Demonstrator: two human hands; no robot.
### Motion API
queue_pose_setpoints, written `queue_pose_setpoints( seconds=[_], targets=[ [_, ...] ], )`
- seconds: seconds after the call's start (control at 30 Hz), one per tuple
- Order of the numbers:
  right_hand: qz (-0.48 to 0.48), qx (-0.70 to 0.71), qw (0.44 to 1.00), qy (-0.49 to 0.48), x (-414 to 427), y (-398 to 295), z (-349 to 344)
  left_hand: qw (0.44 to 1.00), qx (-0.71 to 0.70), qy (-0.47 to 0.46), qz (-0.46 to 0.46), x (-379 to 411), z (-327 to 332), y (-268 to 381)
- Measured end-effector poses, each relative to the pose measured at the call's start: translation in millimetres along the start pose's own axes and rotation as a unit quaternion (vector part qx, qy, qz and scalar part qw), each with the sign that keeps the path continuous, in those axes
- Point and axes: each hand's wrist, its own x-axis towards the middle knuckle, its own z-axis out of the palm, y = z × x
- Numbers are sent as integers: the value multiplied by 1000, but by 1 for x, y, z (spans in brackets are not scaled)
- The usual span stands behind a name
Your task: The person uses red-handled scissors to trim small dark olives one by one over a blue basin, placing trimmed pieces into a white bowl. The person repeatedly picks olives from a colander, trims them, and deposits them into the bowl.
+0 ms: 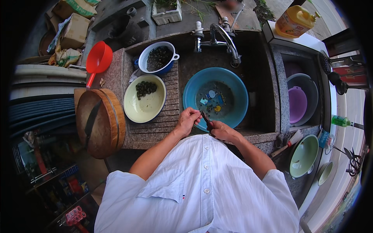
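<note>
My right hand (223, 131) grips a pair of dark pliers (206, 120), whose jaws point up and left above the near rim of a blue plastic basin (189, 90). My left hand (188, 120) is at the jaws, thumb and fingertips pinched together on a small dark piece, likely a snail; the fingers mostly hide it. Dark bits and cartoon prints show on the basin's bottom. To the left, a cream enamel bowl (145, 109) holds a cluster of dark snails (145, 88). Behind it, a white colander (175, 56) in a blue bowl contains more snails.
A chrome faucet (221, 32) arches over the stone sink (259, 87). At left lie a round wooden chopping block (113, 125) with a dark-bladed knife (92, 119) and a red dipper (99, 56). A yellow jug (294, 21), nested tubs (310, 96) and a green basin (303, 157) stand at right.
</note>
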Motion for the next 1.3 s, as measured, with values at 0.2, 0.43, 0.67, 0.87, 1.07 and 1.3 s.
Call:
queue_pose_setpoints(
  seconds=[0.2, 0.43, 0.67, 0.87, 1.07, 1.3],
  targets=[
    [-19, 6, 1000, -15, -1, 1, -2, 1000, 28, 12, -5, 1, 3, 0],
    [-50, -133, 990, 16, 2, 5, 6, 996, 87, 1, -18, 2, 3, 3],
    [-75, -186, 979, 46, 7, 13, 11, 994, 103, -2, -21, 4, 2, 3],
    [-41, -192, 977, 87, 8, 11, 13, 998, 54, 2, -28, 11, 4, -8],
    [-15, -160, 978, 135, 9, 15, 16, 998, -15, 35, -40, 6, 3, -8],
    [94, 32, 980, 174, 6, 20, 7, 977, -90, 174, 81, -18, -93, 87]
  ],
)
